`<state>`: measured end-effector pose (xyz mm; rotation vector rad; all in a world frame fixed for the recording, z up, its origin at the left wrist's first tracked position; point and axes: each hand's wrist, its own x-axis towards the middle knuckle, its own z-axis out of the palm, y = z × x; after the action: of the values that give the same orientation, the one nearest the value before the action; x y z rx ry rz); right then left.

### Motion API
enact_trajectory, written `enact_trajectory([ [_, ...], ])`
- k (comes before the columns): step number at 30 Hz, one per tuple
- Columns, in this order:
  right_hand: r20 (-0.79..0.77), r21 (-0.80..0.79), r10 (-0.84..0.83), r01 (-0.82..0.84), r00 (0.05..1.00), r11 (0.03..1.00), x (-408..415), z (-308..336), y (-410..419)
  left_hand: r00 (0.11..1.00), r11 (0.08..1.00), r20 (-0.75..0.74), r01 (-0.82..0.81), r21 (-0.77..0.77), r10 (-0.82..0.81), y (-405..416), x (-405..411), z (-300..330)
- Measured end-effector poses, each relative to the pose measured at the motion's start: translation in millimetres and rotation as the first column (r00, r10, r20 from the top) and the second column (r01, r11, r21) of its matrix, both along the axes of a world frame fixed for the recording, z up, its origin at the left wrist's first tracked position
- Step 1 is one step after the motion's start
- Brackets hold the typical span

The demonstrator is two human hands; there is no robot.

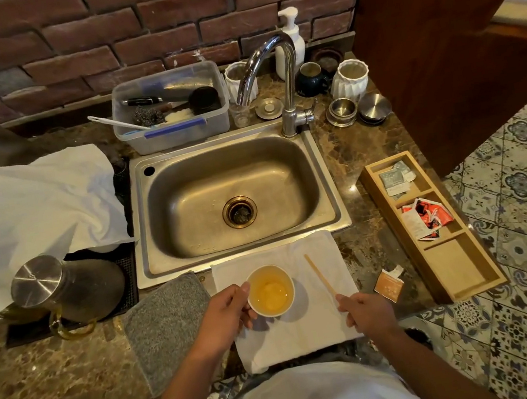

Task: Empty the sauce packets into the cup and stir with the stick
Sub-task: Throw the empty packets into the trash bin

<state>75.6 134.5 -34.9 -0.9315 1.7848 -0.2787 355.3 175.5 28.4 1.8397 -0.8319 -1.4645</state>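
**Cup in my left hand, stick in my right**

From the head camera, looking down: my left hand (230, 311) wraps the near-left side of the white cup (271, 290), thumb at the rim and fingers curled round the wall, so that grip is closed on it. The cup stands upright on a white cloth (310, 326) spread on the stone counter (59, 380), just in front of the steel sink (236, 200). Inside it lies a yellow-orange liquid.

My right hand (368, 313) pinches the near end of the wooden stick (320, 273). The stick slants away up and to the left, beside the cup and apart from it, its far end low over the cloth; I cannot tell whether that tip touches.

To the right of the cloth an orange-brown packet (389, 287) with a torn corner lies on the counter. Beyond it sits a wooden tray (467, 274) with three compartments: grey packets (393, 180) in the far one, red and white packets (425, 218) in the middle, bare wood nearest me. A grey mat (168, 328) lies left of the cloth.
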Motion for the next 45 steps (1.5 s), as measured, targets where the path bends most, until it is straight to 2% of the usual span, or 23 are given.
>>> enact_trajectory([
  [4,-0.076,0.016,0.105,-0.104,0.992,0.994,-1.5,2.1,-5.4,1.0,1.0,0.01,0.002,0.014,-0.002,1.3,0.8,-0.4],
  [8,-0.125,0.126,0.259,-0.244,0.958,0.962,-6.0,4.2,-18.8,1.0,1.0,0.014,0.007,0.019,-0.007,1.1,0.5,0.1],
  [14,-0.119,0.172,0.314,-0.292,0.942,0.941,-15.8,3.0,-25.3,0.998,0.999,0.05,0.039,0.021,-0.04,-1.1,1.6,4.3],
  [16,-0.114,0.153,0.336,-0.318,0.935,0.936,-15.6,0.1,-24.3,0.99,0.997,0.124,0.068,0.027,-0.071,-2.8,-0.3,12.2],
  [18,-0.111,0.104,0.341,-0.331,0.933,0.938,-17.6,-2.5,-22.0,0.943,0.995,0.321,0.095,0.01,-0.094,-5.9,-0.3,21.0],
  [20,-0.104,0.028,0.288,-0.287,0.952,0.958,-22.5,0.1,-19.5,0.854,0.992,0.516,0.112,-0.053,-0.069,-12.2,0.0,33.2],
  [22,-0.101,-0.05,0.199,-0.205,0.975,0.978,-30.6,5.1,-16.7,0.807,0.98,0.589,0.147,-0.138,-0.038,-24.4,-4.7,49.3],
  [25,-0.177,-0.152,0.082,-0.11,0.981,0.982,-47.4,12.7,-13.6,0.761,0.945,0.638,0.282,-0.164,-0.116,-51.5,-26.8,66.1],
  [30,-0.275,-0.207,0.034,-0.094,0.961,0.974,-82.4,15.6,-12.6,0.694,0.799,0.611,0.58,-0.161,-0.381,-93.4,-85.3,55.2],
  [33,-0.341,-0.223,0.062,-0.145,0.938,0.964,-98.2,11.1,-9.3,0.537,0.665,0.645,0.745,-0.06,-0.544,-113.7,-126.4,35.5],
  [38,-0.406,-0.127,0.08,-0.143,0.91,0.982,-105.4,4.7,-17.8,0.372,0.513,0.667,0.858,0.017,-0.646,-134.3,-182.2,0.2],
  [45,-0.369,-0.128,0.131,-0.19,0.92,0.973,-108.7,-6.6,-19.4,0.197,0.37,0.684,0.922,0.115,-0.703,-151.4,-239.0,-37.4],
])
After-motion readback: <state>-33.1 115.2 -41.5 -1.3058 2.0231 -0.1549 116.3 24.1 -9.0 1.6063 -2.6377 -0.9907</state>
